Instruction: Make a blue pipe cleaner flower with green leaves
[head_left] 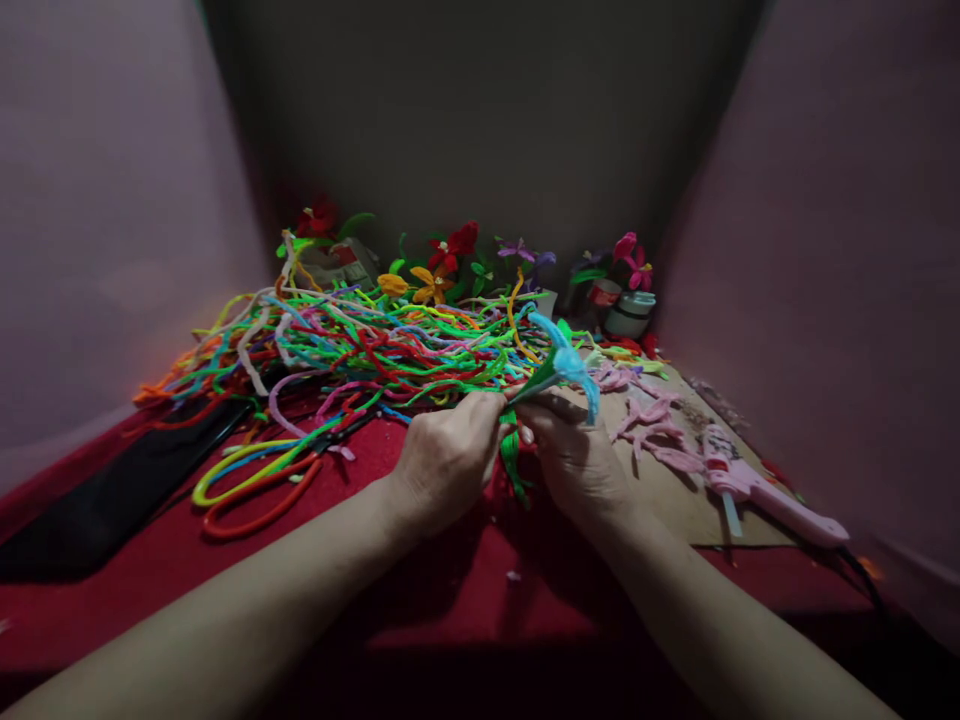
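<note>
Both my hands meet over the front middle of the table, around a pipe-cleaner flower (574,365) with light blue petals and a green stem part. My left hand (454,455) is closed, its thumb and fingers pinching the green stem part from the left. On the other side, my right hand (577,460) has its fingers wrapped round the flower's base, just below the blue petals. Green fuzzy strands (514,465) hang down between the hands. Exactly which fingers touch the stem is partly hidden.
A heap of coloured pipe cleaners (390,340) spreads behind my hands. Pink pipe-cleaner pieces (656,425) and a pink glue gun (780,500) lie on cardboard (645,510) at right. Several flowers, including an orange one (433,285), stand behind. At left lies a flat black object (127,490).
</note>
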